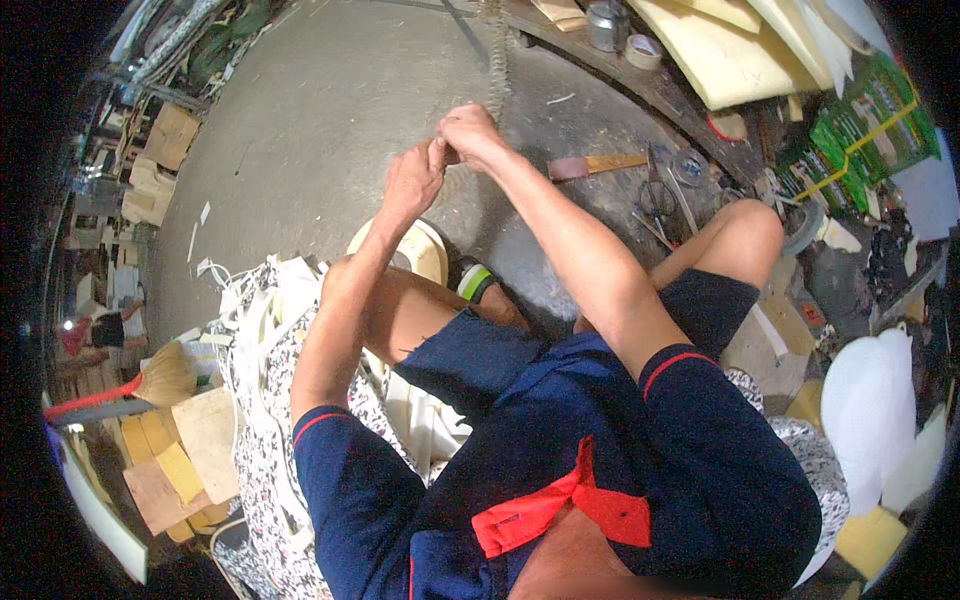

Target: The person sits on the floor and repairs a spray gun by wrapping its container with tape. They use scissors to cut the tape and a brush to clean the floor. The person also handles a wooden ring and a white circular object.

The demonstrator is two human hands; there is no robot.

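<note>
My left hand [415, 178] and my right hand [470, 136] meet in front of me above the grey floor. The fingers of both are curled and pressed together at the tips. Anything between them is too small or hidden to make out. Below my left hand, partly behind my forearm, is a round cream-coloured piece [425, 252] by my knee. To the right of my right forearm lie a flat wooden-handled tool [600, 164] and a pair of dark scissors [656, 196].
A low wooden bench [640, 85] at the upper right holds a metal can [606, 26], a tape roll [643, 51] and yellowish foam sheets [715, 60]. Patterned fabric with white straps [265, 400] lies at my left, near a broom [170, 376]. White cut sheets [868, 410] are at right.
</note>
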